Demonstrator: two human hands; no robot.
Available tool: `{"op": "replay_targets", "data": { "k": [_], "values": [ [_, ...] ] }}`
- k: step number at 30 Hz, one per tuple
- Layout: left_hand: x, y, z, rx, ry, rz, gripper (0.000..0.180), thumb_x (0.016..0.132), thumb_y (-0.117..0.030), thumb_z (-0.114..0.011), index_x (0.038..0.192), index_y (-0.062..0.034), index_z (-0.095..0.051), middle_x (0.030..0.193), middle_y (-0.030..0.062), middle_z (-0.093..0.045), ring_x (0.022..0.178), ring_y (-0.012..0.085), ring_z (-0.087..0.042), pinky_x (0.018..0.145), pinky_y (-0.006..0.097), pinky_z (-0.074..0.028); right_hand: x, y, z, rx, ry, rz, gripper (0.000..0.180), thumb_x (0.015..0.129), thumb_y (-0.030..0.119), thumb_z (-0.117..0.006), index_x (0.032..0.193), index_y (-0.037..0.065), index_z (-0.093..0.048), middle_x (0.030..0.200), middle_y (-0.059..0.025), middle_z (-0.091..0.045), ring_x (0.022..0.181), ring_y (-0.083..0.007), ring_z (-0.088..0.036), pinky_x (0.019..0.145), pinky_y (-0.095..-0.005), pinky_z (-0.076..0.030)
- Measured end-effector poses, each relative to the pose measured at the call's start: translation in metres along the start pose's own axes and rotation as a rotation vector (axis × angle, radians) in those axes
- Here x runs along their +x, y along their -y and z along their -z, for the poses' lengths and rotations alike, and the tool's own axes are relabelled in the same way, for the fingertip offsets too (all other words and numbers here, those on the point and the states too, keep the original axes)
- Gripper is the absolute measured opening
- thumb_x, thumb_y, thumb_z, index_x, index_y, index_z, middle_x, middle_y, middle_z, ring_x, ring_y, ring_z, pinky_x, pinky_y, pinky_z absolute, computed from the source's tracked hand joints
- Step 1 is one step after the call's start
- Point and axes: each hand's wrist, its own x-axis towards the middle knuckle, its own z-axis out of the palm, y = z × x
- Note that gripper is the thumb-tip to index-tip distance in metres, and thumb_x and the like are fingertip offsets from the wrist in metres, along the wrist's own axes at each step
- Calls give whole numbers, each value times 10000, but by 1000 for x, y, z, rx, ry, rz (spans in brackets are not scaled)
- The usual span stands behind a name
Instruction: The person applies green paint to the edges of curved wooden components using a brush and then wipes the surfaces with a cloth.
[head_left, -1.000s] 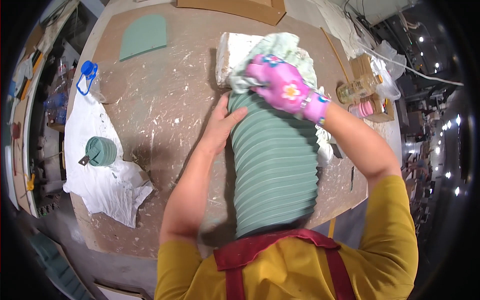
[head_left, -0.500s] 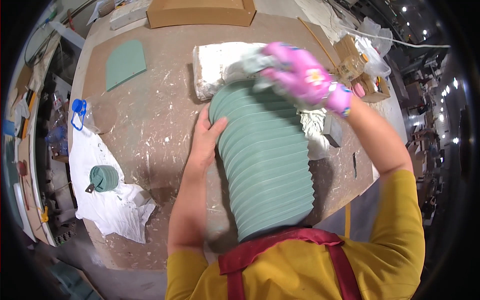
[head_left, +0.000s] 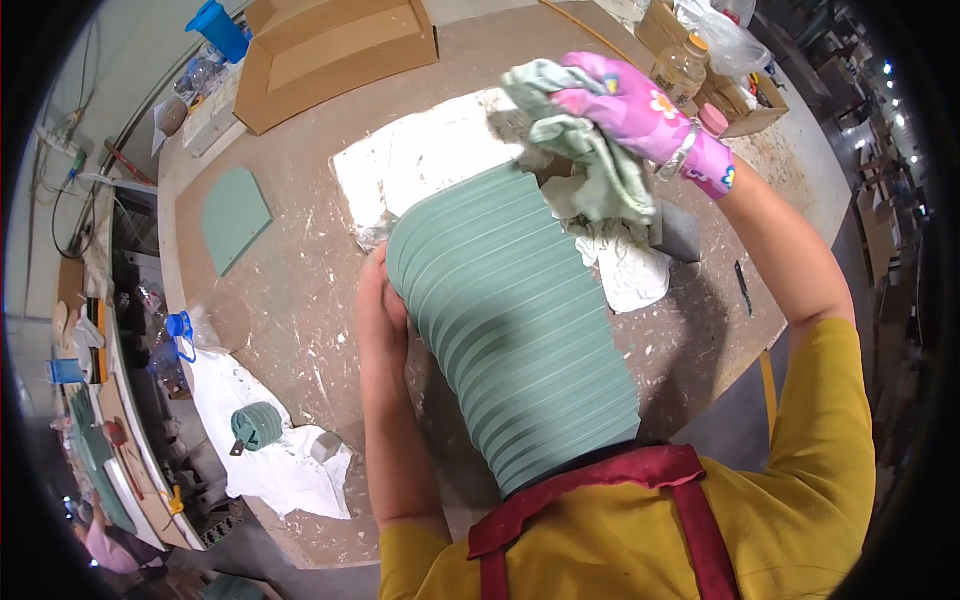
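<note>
A large green ribbed piece (head_left: 520, 320), rounded at its far left corner, slants across the table. Its near end touches my apron and its far end meets a white padded block (head_left: 420, 160). My bare left hand (head_left: 382, 300) grips its left side near that end, the fingertips hidden behind the edge. In a pink flowered glove, my right hand (head_left: 640, 105) is closed around a crumpled pale green cloth (head_left: 610, 165). The cloth hangs by the piece's far right corner; whether it touches, I cannot tell. Below it lies a white rag (head_left: 635, 275) beside a grey block (head_left: 676, 232).
A flat green arched panel (head_left: 235, 218) lies at left, near an open cardboard box (head_left: 335, 60). A small green ribbed roll (head_left: 258, 427) sits on a white cloth (head_left: 290, 485). At far right stand a jar (head_left: 680, 70) and a small box (head_left: 755, 112). A thin dark tool (head_left: 743, 288) lies at right.
My right hand has lifted and moved slightly right with the cloth, which now hangs loosely. My left hand still holds the piece's side, its thumb less visible. The whole view has turned.
</note>
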Motion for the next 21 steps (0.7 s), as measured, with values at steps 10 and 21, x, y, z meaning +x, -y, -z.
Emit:
{"op": "replay_targets", "data": {
  "k": [10, 21],
  "values": [
    [9, 4, -21, 413, -246, -115, 307, 986, -269, -471, 1065, -2, -601, 954, 62, -625, 844, 129, -582, 754, 270, -478, 30, 37, -125, -679, 372, 162, 326, 858, 259, -572, 1101, 45, -529, 944, -182, -587, 887, -344, -604, 796, -460, -494],
    [14, 7, -16, 551, -194, -201, 292, 982, -288, -477, 960, -24, -600, 887, 37, -601, 786, 109, -555, 697, 249, -464, 16, 10, -110, -674, 170, 339, 255, 808, 162, -601, 1024, 52, -523, 823, -180, -602, 791, -340, -625, 710, -445, -495]
  ]
}}
